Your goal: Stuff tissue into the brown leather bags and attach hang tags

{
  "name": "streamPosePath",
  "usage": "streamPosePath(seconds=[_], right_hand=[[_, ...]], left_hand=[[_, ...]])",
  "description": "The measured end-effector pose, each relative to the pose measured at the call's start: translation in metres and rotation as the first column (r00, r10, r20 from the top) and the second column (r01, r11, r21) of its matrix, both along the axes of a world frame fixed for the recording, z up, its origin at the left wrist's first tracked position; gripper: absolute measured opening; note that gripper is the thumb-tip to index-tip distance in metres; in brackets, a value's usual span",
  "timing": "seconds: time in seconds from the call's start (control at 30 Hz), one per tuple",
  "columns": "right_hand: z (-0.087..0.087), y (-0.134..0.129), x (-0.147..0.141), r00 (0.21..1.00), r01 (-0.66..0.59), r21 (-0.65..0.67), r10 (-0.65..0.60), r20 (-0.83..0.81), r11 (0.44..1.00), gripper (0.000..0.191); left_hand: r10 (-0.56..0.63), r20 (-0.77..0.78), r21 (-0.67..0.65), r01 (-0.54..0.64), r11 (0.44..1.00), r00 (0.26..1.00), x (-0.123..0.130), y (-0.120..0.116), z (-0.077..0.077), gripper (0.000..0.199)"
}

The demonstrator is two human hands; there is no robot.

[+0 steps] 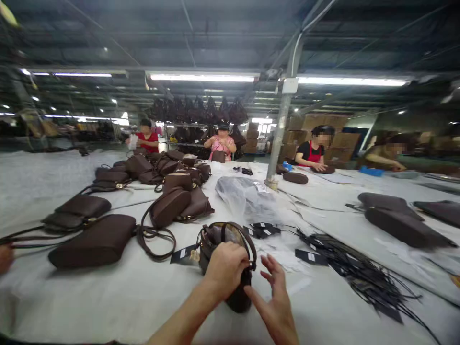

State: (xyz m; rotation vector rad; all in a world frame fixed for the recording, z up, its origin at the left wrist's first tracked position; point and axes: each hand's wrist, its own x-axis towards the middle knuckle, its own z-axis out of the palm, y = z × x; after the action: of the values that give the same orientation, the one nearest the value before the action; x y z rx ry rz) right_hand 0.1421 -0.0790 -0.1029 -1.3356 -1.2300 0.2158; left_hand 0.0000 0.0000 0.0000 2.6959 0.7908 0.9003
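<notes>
You have the small, dark brown, open-topped bag with a curved carrying strap [238, 298] on the pale, sheet-covered surface [143, 302], directly in front of you. It sits under your left hand [225, 268] and just to the left of your right hand [276, 294]. Your left grip is clamped on the bag near its upper edge, fingers curled over and bunched by the lower end of the strap. Your right grip is apart: the fingers are raised and spread, and the thumb points in to the bag's right side; whether it touches, you cannot tell from this view.

Your left forearm reaches up from the lower left, with the back of the hand upward. Your right hand comes up from below, its palm turned toward the bag.

A flat black rectangular tag [184, 254] lies at the bag's left side. Farther left lies a smooth brown bag on its side [95, 241], and beyond the open bag, to the left, is a heap of brown bags [176, 167]. Behind it rests a translucent plastic wrapper [244, 194]; to its right spreads a tangle of thin black cords with tags [355, 268].
</notes>
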Motion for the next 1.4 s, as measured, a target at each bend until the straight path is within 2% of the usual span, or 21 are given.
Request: streamPosePath(seconds=[0.07,0.13,0.27,0.37,0.47,0.6,0.73,0.83,0.93,1.07,1.23,1.4], right_hand=[[0.008,0.008,-0.015,0.999,-0.033,-0.010,0.033,0.012,0.999,0.052],[0.015,0.015,-0.026,0.998,-0.037,0.011,0.037,0.046,0.999,0.041],[0.020,0.023,-0.029,0.985,0.011,0.127,-0.033,0.169,0.992,0.047],[0.014,0.023,-0.024,0.982,0.016,0.133,-0.041,0.186,0.991,0.047],[0.007,0.019,-0.019,0.992,0.015,0.067,-0.023,0.128,0.998,0.042],[0.003,0.017,-0.013,1.000,-0.013,-0.052,0.012,-0.011,0.999,0.042],[0.001,0.021,-0.009,0.987,-0.067,-0.060,0.058,-0.149,0.996,0.040],[0.003,0.023,-0.013,0.970,-0.105,-0.055,0.090,-0.224,0.993,0.044],[0.010,0.025,-0.023,0.974,-0.042,-0.084,0.023,-0.223,0.996,0.051],[0.022,0.030,-0.029,0.978,0.046,-0.159,-0.076,-0.192,0.986,0.038],[0.026,0.030,-0.021,0.977,0.051,-0.188,-0.088,-0.194,0.981,0.034],[0.028,0.029,-0.019,0.984,0.008,-0.209,-0.045,-0.171,0.978,0.037]], left_hand=[[0.023,-0.013,0.031,-0.022,0.999,1.000,0.001,-0.002,0.000,0.011],[0.043,-0.031,0.048,-0.042,0.998,0.999,0.001,-0.005,0.001,0.009],[0.079,-0.074,0.039,-0.076,0.996,0.994,-0.002,-0.011,0.005,0.007],[0.111,-0.093,0.004,-0.111,0.994,0.989,-0.001,-0.013,0.006,0.012],[0.119,-0.116,0.002,-0.120,0.993,0.986,0.003,-0.012,0.007,0.014],[0.068,-0.143,0.013,-0.067,0.998,0.987,0.005,-0.008,0.010,0.011],[0.040,-0.149,0.006,-0.039,0.999,0.988,0.002,-0.007,0.012,0.007],[0.044,-0.101,-0.009,-0.045,0.999,0.994,0.002,-0.010,0.009,0.006],[0.078,-0.024,-0.031,-0.079,0.996,0.997,0.005,-0.014,0.004,0.006],[0.105,0.078,-0.090,-0.098,0.991,0.991,0.007,-0.014,0.001,0.009],[0.159,0.253,-0.197,-0.110,0.974,0.954,0.004,-0.004,0.007,0.015],[0.200,0.177,-0.205,-0.163,0.965,0.964,-0.001,0.005,0.008,0.017]])
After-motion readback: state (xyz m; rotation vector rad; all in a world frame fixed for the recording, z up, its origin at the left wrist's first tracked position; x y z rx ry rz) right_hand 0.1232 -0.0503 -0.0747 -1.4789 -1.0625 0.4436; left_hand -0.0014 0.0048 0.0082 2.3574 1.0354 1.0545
